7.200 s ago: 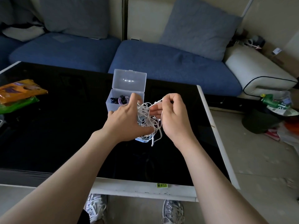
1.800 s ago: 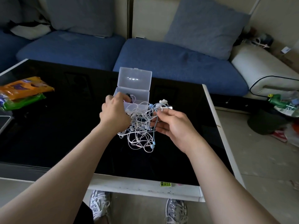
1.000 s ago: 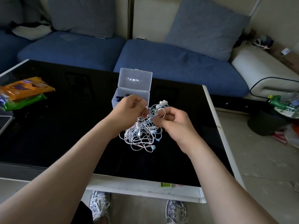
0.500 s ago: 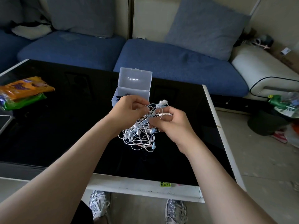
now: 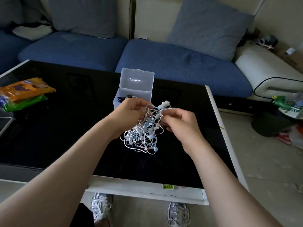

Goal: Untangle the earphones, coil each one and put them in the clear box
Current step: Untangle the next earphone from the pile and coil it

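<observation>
Task is judged part done at most. A dark coiled item (image 5: 122, 99) is seen inside the clear box (image 5: 139, 95), probably one earphone already stowed, though detail is too small to confirm. The remaining earphones (image 5: 142, 133) are seen as one knotted bundle of white, pale blue and pinkish cords at centre frame, just below the box; no single cord is freed yet. Separating, coiling each and boxing are all judged left to do. The bundle's upper part is pinched by the left hand (image 5: 131, 110), fingers curled onto cords at its upper left. The upper right is pinched by the right hand (image 5: 178, 122), fingers likewise curled tight around a strand. The bundle is hung between the two hands over the black bench (image 5: 65, 120), with its long axis roughly top to bottom in the frame. White earbuds (image 5: 164, 104) are poked out at the top right, and a blue bud (image 5: 155, 149) is dangled at the bottom. Whether the lowest loops are touching the bench cannot be told. The box is stood behind the left hand, opening up, with its lid (image 5: 137, 79) raised upright toward the sofa (image 5: 180, 63) and its long axis left to right.
</observation>
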